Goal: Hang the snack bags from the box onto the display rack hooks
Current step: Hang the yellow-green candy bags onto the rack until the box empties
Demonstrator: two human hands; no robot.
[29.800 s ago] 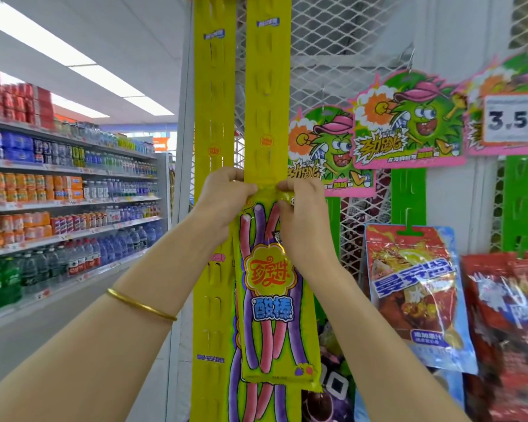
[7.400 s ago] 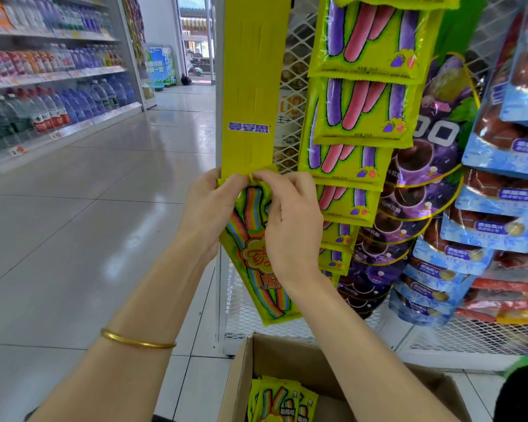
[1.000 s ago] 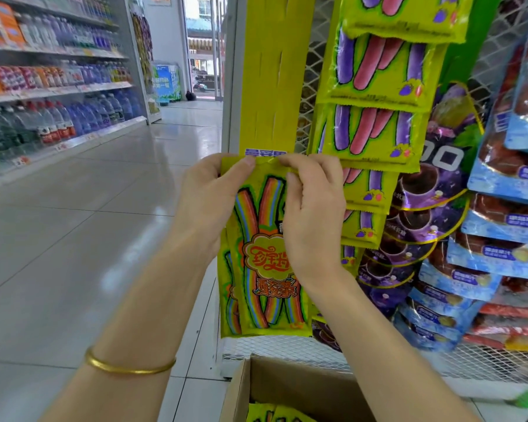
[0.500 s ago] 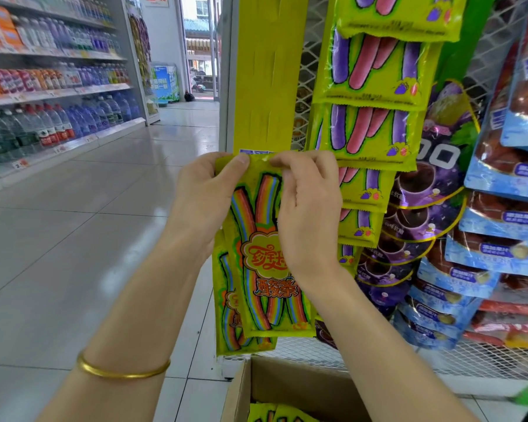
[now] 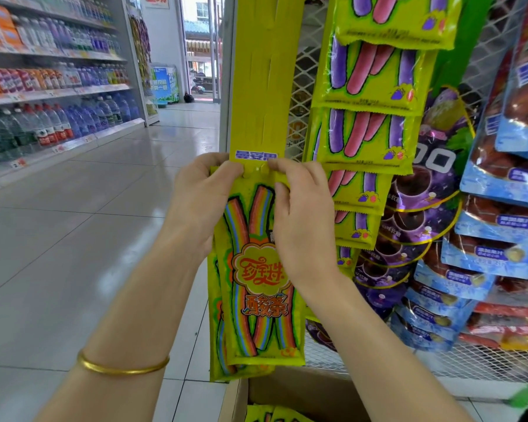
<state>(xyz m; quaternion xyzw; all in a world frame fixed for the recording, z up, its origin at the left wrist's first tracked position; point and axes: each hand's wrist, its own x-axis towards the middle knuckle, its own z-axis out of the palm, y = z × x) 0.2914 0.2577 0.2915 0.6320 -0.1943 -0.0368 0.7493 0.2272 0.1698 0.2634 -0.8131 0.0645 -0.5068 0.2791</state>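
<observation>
Fingertips (image 5: pixel 236 169) of left hand (image 5: pixel 200 196) and right hand (image 5: pixel 300 217) pinched the snack bag (image 5: pixel 258 275) against the yellow strip (image 5: pixel 264 86); its hole likely needed centring there before any push.

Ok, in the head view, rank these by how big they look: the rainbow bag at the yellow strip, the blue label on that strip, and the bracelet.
1. rainbow bag, clearly the largest.
2. bracelet, long but thin; it is nearer the camera, so this place is unsure.
3. blue label, the smallest.
</observation>
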